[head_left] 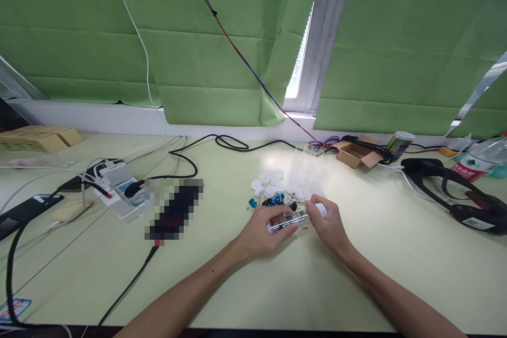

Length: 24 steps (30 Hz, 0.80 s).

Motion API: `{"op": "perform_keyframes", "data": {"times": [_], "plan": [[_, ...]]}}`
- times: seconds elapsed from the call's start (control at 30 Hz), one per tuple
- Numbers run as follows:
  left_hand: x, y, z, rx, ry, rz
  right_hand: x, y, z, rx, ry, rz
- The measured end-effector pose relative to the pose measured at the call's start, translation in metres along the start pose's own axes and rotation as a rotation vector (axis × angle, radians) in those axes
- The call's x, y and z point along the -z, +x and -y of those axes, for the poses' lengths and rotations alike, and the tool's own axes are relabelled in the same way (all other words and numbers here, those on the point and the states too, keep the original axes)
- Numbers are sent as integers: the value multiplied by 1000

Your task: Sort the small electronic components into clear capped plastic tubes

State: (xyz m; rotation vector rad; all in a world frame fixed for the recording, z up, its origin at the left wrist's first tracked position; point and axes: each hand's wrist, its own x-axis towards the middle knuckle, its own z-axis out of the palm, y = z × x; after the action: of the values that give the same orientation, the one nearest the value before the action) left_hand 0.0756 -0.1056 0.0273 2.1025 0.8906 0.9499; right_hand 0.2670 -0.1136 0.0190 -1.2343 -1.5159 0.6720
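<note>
My left hand (261,229) is closed around the body of a clear plastic tube (295,218), which lies nearly level just above the table. Small items show inside it, too blurred to name. At the tube's right end, the fingers of my right hand (329,226) grip its white cap (322,210). Just beyond my hands lie small blue and black parts (273,200) with metal pieces among them. Several loose white caps (269,182) are spread behind those parts. To their right stand several clear empty tubes (307,175).
A small open cardboard box (356,154), a printed can (400,143), a black headset (459,195) and a bottle (481,158) are at the right. On the left are a white power strip (124,190), a phone (29,211) and a pixelated dark object (176,211). Black cable (237,147) crosses the back.
</note>
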Motion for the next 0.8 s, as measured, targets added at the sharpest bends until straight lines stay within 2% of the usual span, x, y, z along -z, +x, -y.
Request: {"op": "perform_keyframes", "data": {"times": [0.2,0.4,0.6,0.8], "plan": [[0,0,3,31,10,-3,0,3,-3,-7,3,52],[6,4,2,128,-128,-31,-1,0,5,-5,108,90],[9,8,-6,221,-368,44,-1,-3,12,108,69,15],[8,8,-7,245,-415,60,-4,-2,6,83,25,-19]]}}
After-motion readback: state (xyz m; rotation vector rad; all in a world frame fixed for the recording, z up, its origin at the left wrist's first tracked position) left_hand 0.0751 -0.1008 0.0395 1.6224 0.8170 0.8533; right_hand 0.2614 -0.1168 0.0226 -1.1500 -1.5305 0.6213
